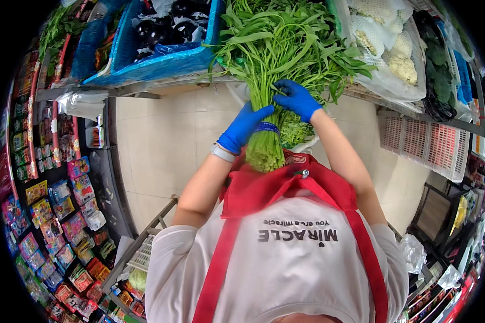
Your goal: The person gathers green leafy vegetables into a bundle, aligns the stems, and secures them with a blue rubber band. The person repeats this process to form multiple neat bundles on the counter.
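Note:
A big bunch of leafy greens, apparently water spinach [265,149], stands before my chest with its cut stem ends towards me. A blue printed band [266,127] wraps its lower stems. My left hand [242,125], in a blue glove, grips the bunch from the left just above the band, thumb across the stems. On the right side, my gloved right hand [297,99] touches the stems higher up with curled fingers; whether a stem is pinched there cannot be made out. The leafy tops spread over more greens [283,28] in the display behind.
A blue crate [165,64] of eggplants stands left of the greens. Netted cauliflowers [402,66] fill a lined crate at right, beside dark wrapped vegetables [438,68]. More greens [297,129] show below my right hand. Packaged snacks [50,230] hang at far left.

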### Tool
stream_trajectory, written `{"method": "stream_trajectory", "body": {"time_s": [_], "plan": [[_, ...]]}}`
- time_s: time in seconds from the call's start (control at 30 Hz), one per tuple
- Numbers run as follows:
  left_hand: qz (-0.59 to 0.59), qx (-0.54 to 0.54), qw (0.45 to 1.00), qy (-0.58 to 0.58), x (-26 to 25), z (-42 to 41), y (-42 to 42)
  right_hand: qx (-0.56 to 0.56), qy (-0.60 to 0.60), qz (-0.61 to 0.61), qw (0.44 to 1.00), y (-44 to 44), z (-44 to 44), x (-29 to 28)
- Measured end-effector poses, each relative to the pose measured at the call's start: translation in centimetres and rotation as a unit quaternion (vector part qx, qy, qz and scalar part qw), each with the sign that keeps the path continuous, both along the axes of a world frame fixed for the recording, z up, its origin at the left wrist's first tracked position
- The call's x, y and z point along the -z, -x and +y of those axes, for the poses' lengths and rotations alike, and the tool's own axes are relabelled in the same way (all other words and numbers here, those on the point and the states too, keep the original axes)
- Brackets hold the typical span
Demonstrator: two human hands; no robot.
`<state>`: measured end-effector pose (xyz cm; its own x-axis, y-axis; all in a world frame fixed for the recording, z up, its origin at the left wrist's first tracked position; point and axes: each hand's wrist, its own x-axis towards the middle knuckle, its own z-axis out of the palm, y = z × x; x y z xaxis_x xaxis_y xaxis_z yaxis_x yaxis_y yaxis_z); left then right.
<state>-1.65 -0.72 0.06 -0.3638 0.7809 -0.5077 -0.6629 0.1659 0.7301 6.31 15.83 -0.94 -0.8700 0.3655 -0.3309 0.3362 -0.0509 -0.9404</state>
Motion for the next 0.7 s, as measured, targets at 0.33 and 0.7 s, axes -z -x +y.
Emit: {"method": "stream_trajectory", "body": {"time_s": [0.33, 0.7], "plan": [[0.021, -0.001, 1.0, 0.001, -0.1, -0.5, 0.0, -0.211, -0.355, -0.018, 0.911, 2.3, 1.3, -1.0], [-0.02, -0.006, 0.999, -0.024, -1.2, -0.5, 0.1, -0.056, 0.121, -0.002, 0.991, -0.9, 0.6, -0.2]]}}
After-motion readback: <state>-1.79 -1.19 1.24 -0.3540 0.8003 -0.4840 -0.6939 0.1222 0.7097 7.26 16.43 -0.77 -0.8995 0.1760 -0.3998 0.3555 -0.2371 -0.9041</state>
